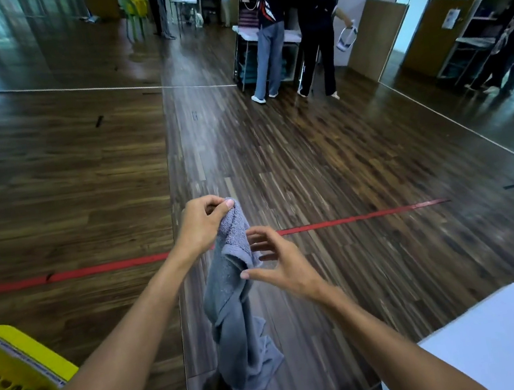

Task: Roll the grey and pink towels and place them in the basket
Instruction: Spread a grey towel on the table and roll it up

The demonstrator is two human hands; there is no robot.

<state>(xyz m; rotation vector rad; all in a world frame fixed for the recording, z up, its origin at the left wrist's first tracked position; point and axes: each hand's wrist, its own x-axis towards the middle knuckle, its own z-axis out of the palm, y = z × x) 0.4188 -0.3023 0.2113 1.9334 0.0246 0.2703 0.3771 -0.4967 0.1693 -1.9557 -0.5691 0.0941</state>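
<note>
The grey towel (237,313) hangs loose in the air in front of the person, unrolled and crumpled, its plush top corner bunched and the rest falling in soft folds toward the floor. It is a bluish grey, with a hemmed edge curling outward about a third of the way down and a ragged lower end that flares a little to the right. It touches nothing but the hands.

At the near left, the yellow basket (14,377) shows only its corner, a rim and a perforated wall, well apart from the towel. At the near right, the rounded corner of a white table (506,335) pokes in. Between these two lies open dark wood floor (326,158), crossed from left to right by a red tape line (101,268) just behind the hands. The floor runs wide and bare toward the far side, where two people (291,24) stand with their backs turned at a cart, far off. A mirrored wall closes the left side and another the far right.

The left hand (202,225) is raised, knuckles up, fingers and thumb curled tightly round the towel's top corner and carrying its weight. The right hand (275,265) sits lower and just right of the cloth, fingers spread and gently bent, thumb tip touching the hemmed fold; it grips nothing. Both forearms reach forward, bare.
</note>
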